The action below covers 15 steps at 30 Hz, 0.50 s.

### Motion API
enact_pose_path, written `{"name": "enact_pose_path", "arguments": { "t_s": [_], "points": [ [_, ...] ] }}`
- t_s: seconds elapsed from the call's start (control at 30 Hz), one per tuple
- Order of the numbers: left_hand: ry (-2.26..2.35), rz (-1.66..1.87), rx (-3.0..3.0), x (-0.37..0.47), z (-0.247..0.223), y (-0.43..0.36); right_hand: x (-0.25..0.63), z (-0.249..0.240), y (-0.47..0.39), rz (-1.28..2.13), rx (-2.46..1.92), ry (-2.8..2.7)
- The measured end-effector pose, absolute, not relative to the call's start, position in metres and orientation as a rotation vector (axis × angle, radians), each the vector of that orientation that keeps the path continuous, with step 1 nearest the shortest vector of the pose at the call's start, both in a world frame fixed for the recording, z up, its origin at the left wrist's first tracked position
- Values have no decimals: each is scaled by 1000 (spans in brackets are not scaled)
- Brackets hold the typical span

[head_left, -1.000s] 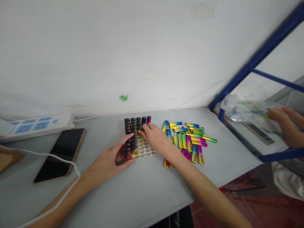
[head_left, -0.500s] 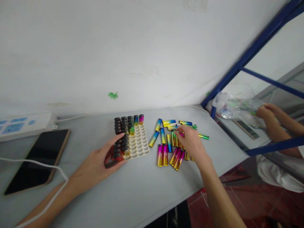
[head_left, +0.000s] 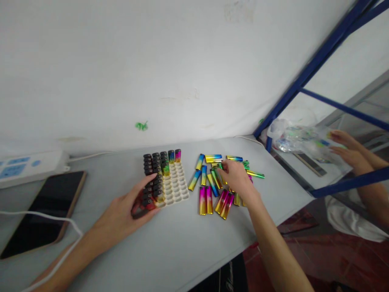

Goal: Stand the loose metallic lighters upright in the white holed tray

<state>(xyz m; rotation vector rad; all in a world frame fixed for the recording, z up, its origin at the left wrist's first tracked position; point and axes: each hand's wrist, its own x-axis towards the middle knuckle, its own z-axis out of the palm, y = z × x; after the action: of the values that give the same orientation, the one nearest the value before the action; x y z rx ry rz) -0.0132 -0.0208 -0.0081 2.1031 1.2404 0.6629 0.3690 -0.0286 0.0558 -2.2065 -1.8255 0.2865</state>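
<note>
A cream tray (head_left: 179, 187) with rows of round-edged holes holds several black-topped lighters (head_left: 155, 160), packed at its left side. Some of them show coloured bodies, among them a pink one (head_left: 178, 156). My left hand (head_left: 121, 215) is curled around the tray's near-left side, thumb on the lighters and fingers partly hidden. Right of the tray lies a loose spread of shiny metallic lighter sleeves (head_left: 202, 200) in pink, gold, blue and green. Over the middle of that spread, my right hand (head_left: 237, 176) has its fingertips pinched together; whatever is between them is hidden.
A phone (head_left: 45, 211) and a white power strip (head_left: 30, 166) lie at the left, with a white cable (head_left: 60, 218) crossing my left forearm. Blue metal bars (head_left: 306, 77) rise at the right. Beyond them are a co-worker's hands (head_left: 346, 148) by clear plastic bags (head_left: 291, 136).
My right hand has shifted slightly left over the sleeves, and a few green and blue ones beneath it now lie slanted. My left hand stays at the tray. The co-worker's hands have moved apart.
</note>
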Motion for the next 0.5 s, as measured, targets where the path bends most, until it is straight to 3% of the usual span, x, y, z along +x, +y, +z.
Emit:
{"name": "enact_pose_path", "arguments": {
  "t_s": [0.23,0.5],
  "points": [
    [1186,609,2104,-14,-2,-24,345,64,-36,1041,-1347,-1277],
    [1133,656,2168,-11,2,-25,278,73,4,1163,-1196,-1261]
  ]
}}
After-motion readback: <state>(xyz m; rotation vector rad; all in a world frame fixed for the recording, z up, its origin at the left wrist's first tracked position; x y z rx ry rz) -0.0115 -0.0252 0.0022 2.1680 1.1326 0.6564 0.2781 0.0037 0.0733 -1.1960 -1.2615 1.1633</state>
